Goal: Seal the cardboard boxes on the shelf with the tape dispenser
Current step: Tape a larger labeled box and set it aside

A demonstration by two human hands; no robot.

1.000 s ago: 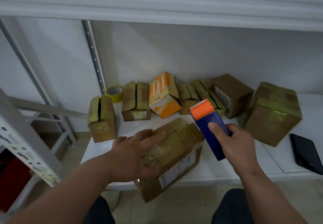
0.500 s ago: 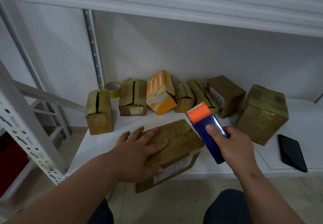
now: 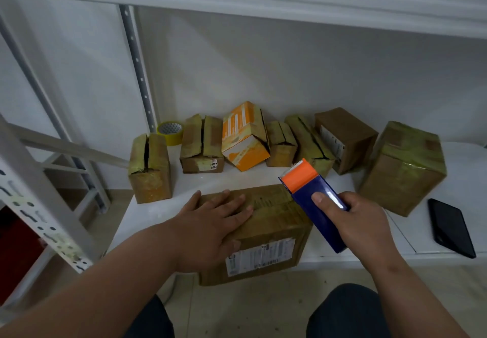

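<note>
A box [image 3: 274, 221] is pressed flat under the left hand [image 3: 210, 221], fingers straight, at the shelf [image 3: 184, 182] front edge, its near side overhanging. The dispenser [image 3: 313, 200] is gripped by the right hand [image 3: 361, 221] at the box's 3 o'clock, orange end toward 11 o'clock. Bare shelf lies at its 12 o'clock, before the back boxes [image 3: 203, 145]. "402" is read on one label [image 3: 214, 165]. A phone [image 3: 450, 227] lies further at 3 o'clock.

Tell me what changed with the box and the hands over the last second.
The front box, tilted off the edge before, now lies flat on the shelf. The left hand went from gripping it to pressing flat on top. The right hand still holds the dispenser.
</note>
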